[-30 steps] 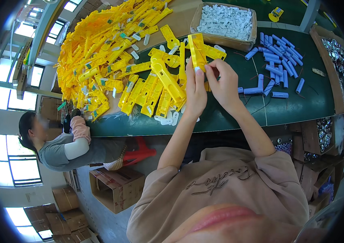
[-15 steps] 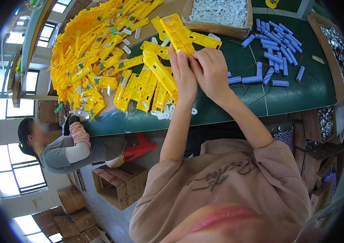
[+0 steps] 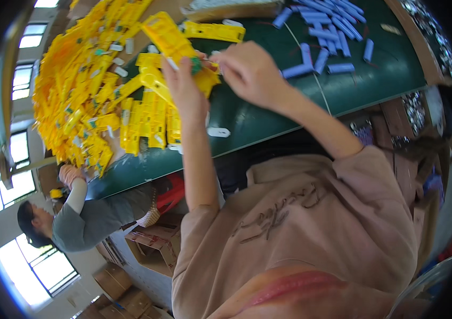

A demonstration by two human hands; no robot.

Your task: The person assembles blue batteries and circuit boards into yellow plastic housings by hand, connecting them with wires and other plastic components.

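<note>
My left hand (image 3: 187,90) is closed around a long yellow plastic housing (image 3: 166,36), which is tilted above the table. A small green part (image 3: 196,65) shows beside its fingers, at the housing's near end. My right hand (image 3: 252,73) is a little to the right, fingers pinched together close to that end; what they hold is too small and blurred to name. Under my left hand, several yellow housings (image 3: 149,119) lie side by side. A white oval plastic piece (image 3: 218,132) rests by my left wrist.
A big heap of yellow housings (image 3: 77,80) covers the table's left. Blue cylindrical battery cells (image 3: 324,33) with thin wires lie at the right. Beyond are a box (image 3: 231,10) at the back and shiny metal parts (image 3: 430,32) at the far right. A co-worker (image 3: 85,220) is at the left.
My right hand has drawn away to the right from the housing, which my left hand still holds. The green part has come into sight. The whole view has shifted, and the co-worker's arm has moved.
</note>
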